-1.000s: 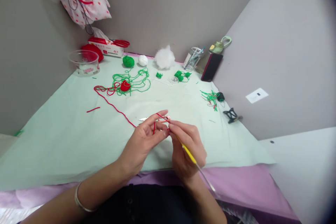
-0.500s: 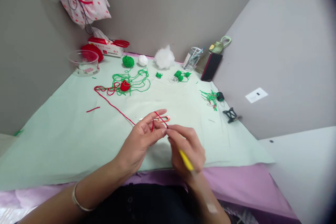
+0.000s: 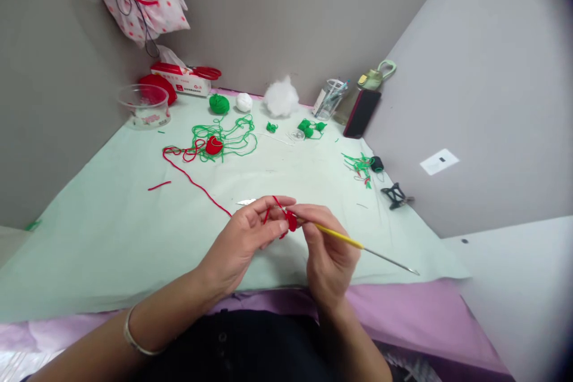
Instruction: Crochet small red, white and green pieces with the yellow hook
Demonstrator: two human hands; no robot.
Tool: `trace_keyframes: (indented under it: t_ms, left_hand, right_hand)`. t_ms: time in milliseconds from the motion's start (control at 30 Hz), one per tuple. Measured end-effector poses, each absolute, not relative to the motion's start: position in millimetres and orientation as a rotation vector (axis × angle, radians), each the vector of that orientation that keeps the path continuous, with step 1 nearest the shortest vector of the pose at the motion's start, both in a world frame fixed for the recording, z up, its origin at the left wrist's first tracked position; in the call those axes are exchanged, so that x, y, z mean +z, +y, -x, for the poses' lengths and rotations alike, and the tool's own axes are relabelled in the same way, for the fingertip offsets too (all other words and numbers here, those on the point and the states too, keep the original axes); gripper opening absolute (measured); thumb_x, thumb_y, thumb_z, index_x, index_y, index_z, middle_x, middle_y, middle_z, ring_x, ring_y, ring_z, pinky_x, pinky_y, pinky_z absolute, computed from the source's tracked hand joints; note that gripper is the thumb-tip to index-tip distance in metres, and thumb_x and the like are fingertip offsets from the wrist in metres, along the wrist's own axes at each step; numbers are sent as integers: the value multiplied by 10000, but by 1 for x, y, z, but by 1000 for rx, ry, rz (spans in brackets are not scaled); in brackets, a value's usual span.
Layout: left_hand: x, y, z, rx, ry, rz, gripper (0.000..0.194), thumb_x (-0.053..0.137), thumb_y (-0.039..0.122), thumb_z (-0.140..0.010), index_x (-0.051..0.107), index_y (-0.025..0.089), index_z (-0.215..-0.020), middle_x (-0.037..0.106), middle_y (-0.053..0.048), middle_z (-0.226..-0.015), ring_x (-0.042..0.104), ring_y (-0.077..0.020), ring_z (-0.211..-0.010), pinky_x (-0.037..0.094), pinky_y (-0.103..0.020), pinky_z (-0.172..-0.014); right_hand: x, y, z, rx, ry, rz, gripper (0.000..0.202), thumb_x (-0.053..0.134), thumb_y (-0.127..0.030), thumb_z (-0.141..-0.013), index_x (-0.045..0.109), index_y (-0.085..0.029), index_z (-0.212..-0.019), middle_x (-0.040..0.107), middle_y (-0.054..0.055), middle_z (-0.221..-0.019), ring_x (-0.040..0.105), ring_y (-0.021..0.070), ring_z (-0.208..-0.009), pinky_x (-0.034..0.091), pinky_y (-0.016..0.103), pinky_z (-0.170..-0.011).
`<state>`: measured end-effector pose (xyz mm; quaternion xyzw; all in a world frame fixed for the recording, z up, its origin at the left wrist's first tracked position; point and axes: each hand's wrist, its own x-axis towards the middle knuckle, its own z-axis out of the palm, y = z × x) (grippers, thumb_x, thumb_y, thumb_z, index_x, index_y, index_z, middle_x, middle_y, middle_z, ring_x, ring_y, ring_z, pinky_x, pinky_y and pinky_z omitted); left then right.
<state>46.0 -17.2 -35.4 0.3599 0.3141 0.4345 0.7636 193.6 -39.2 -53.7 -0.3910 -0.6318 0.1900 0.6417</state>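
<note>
My right hand (image 3: 332,250) grips a crochet hook (image 3: 342,236) with a yellow handle; its metal rear end points out to the lower right. At its front end is a small red crochet piece (image 3: 291,221), pinched by my left hand (image 3: 250,231) between thumb and fingers. Red yarn (image 3: 197,184) loops over the left index finger and trails back across the cloth to a small red yarn ball (image 3: 213,145). Under my left fingers lies a pair of thread snips, of which only the blade (image 3: 245,202) shows. The hook's front tip is hard to make out.
Tangled green yarn (image 3: 242,142) surrounds the red ball. Behind it are a green ball (image 3: 219,104), a white ball (image 3: 244,102) and white stuffing (image 3: 281,97). A clear tub (image 3: 144,116) stands back left; a phone (image 3: 362,113) leans against a bottle back right.
My right hand has shifted slightly right and turned, so the hook now lies more level, pointing rightward. The red piece has come into sight, and my left fingers now cover the snips' orange handle.
</note>
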Motion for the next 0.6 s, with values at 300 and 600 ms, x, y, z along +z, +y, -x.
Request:
trace_keyframes:
  t_ms: [300, 600]
  left_hand:
    - [-38, -14, -47, 914, 635, -522, 361, 865, 251, -830, 803, 189, -1180, 672, 0, -889, 477, -42, -635, 502, -232, -869]
    - [-33, -16, -50, 1070, 667, -657, 319, 880, 215, -804, 826, 230, -1118, 688, 20, -857, 603, -62, -749, 487, -167, -785]
  right_hand:
    - [-61, -44, -194, 65, -1558, 965, 348, 640, -68, -967, 767, -298, -1197, 760, 66, -1070, 728, 198, -943, 627, 351, -751]
    - [-50, -38, -191, 536, -1323, 871, 233, 602, -146, -1009, 788, -269, -1078, 769, 34, -974, 691, 158, -822, 596, 326, -752]
